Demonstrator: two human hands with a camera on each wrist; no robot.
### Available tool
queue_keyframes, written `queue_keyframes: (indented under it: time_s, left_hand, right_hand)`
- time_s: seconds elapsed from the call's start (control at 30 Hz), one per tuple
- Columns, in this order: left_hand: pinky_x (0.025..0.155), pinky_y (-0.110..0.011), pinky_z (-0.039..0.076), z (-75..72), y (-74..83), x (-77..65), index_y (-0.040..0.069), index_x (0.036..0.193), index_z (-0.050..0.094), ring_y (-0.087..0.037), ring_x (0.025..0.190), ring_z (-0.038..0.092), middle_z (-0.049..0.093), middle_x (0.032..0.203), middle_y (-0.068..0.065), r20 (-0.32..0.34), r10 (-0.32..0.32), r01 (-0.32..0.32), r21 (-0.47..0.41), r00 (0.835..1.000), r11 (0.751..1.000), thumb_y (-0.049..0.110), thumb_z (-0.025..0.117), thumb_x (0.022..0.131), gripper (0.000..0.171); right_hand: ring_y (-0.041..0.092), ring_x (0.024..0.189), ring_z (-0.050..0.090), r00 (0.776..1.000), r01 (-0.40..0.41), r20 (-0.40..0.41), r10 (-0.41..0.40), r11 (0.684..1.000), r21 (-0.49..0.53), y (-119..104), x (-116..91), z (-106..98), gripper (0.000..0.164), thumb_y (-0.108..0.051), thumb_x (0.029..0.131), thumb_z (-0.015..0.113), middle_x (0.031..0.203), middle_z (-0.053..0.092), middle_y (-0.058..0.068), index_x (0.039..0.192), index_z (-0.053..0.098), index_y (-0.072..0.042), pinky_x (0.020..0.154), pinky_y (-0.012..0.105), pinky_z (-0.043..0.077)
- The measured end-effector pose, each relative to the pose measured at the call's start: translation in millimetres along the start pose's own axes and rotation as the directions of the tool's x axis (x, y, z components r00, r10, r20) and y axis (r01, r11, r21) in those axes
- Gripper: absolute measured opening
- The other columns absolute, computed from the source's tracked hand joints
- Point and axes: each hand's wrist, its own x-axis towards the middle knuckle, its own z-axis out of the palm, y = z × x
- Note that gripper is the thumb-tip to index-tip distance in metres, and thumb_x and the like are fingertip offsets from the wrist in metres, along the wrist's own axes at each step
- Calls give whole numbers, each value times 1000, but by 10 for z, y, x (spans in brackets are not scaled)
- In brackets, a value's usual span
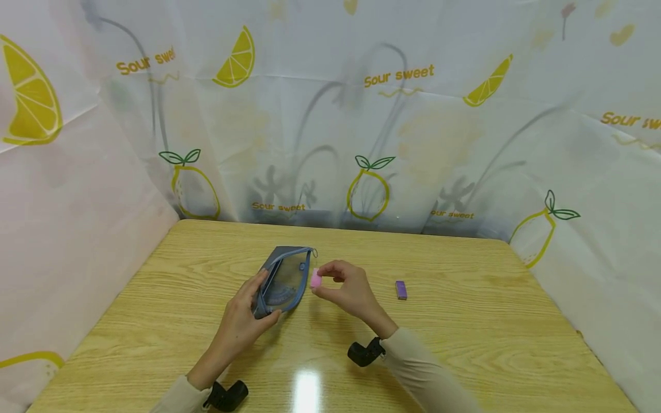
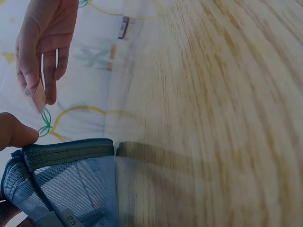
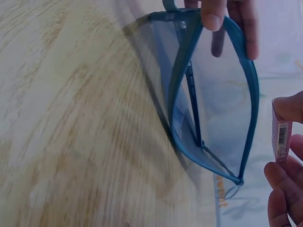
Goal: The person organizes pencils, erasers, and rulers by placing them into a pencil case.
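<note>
My left hand (image 1: pixel 238 321) holds the near left side of a blue mesh pencil case (image 1: pixel 295 274), thumb at one edge and fingers at the other. The case's zipped mouth gapes wide in the right wrist view. Inside lie a clear protractor (image 1: pixel 280 294) and a dark pen-like stick (image 3: pixel 193 101). Just right of the mouth, my right hand (image 1: pixel 352 291) pinches a small pink eraser (image 1: pixel 315 279) between thumb and fingers, apart from the case. A barcode shows on the end of the eraser in the right wrist view.
A purple eraser (image 1: pixel 401 289) lies on the wooden table (image 1: pixel 465 321), to the right of my right hand. Behind the table and along its sides hangs a white lemon-print sheet (image 1: pixel 310 143).
</note>
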Motion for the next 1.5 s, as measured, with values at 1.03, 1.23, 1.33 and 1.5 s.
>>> queue_keyframes:
  time_s: [1.03, 1.23, 1.33, 1.5]
  left_hand:
    - [68, -41, 52, -16, 7, 23, -7, 139, 46, -35, 96, 60, 48, 138, -26, 10, -13, 13, 2, 1000, 1000, 0, 84, 71, 78]
    - [68, -41, 53, -13, 5, 23, -7, 139, 46, -35, 95, 60, 48, 138, -26, 11, -15, 15, 2, 1000, 1000, 0, 84, 71, 78]
    - [68, -41, 52, -9, 5, 26, -7, 139, 46, -35, 97, 60, 48, 138, -26, 10, -14, 14, 5, 1000, 1000, 0, 84, 70, 79]
    - [68, -39, 53, -4, 5, 29, -7, 139, 46, -33, 95, 60, 48, 138, -26, 13, -21, 21, -1, 1000, 1000, -1, 84, 70, 78]
  right_hand:
    - [25, 96, 65, 998, 30, 55, -27, 999, -41, 151, 259, 360, 20, -12, 78, 82, 102, 68, 3, 95, 72, -9, 79, 47, 51]
    - [30, 96, 64, 996, 61, 74, -56, 996, -60, 146, 292, 422, 20, -10, 78, 81, 102, 68, 5, 95, 72, -7, 77, 45, 52]
    - [28, 93, 64, 994, 83, 84, -76, 993, -79, 155, 311, 454, 20, -11, 78, 82, 99, 68, 4, 94, 73, -7, 76, 42, 53]
    - [24, 91, 65, 991, 96, 102, -83, 986, -136, 176, 338, 515, 19, -13, 77, 83, 96, 68, 0, 92, 72, -9, 72, 29, 52]
